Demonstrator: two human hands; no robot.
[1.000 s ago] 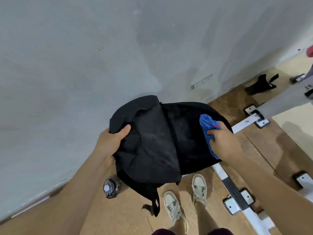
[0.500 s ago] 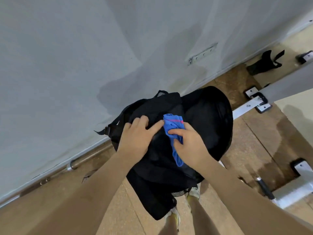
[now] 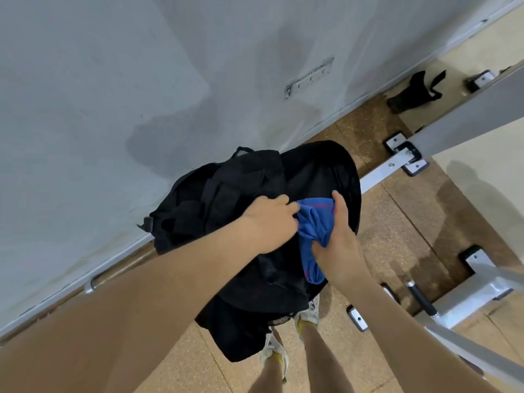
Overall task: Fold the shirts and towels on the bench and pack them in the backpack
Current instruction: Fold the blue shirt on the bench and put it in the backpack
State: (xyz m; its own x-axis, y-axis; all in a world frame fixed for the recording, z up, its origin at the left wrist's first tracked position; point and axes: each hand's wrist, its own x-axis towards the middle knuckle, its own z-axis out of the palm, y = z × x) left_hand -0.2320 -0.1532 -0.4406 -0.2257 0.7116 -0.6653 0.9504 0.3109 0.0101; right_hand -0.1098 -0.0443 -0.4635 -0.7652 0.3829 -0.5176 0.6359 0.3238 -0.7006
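A black backpack [image 3: 226, 191] is held up in front of me, above my feet, its front flap rumpled. A crumpled blue cloth [image 3: 313, 222] with a thin pink stripe lies against the backpack between my two hands. My left hand [image 3: 269, 222] has its fingers curled into the cloth's left edge and the backpack fabric. My right hand [image 3: 337, 239] grips the cloth from the right, thumb up along its edge. The lower end of the cloth hangs below my right palm. The backpack's opening is hidden by my hands.
A grey wall [image 3: 141, 80] fills the upper left, meeting the cork floor [image 3: 397, 222] along a metal rail. A white metal bench frame [image 3: 397, 163] with floor brackets runs at right. A black strap item [image 3: 411, 92] lies by the wall. My shoes [image 3: 306, 313] show below.
My left hand has slid right onto the blue cloth's edge. The right hand has turned and now holds the cloth from the side; the cloth has spread wider against the backpack.
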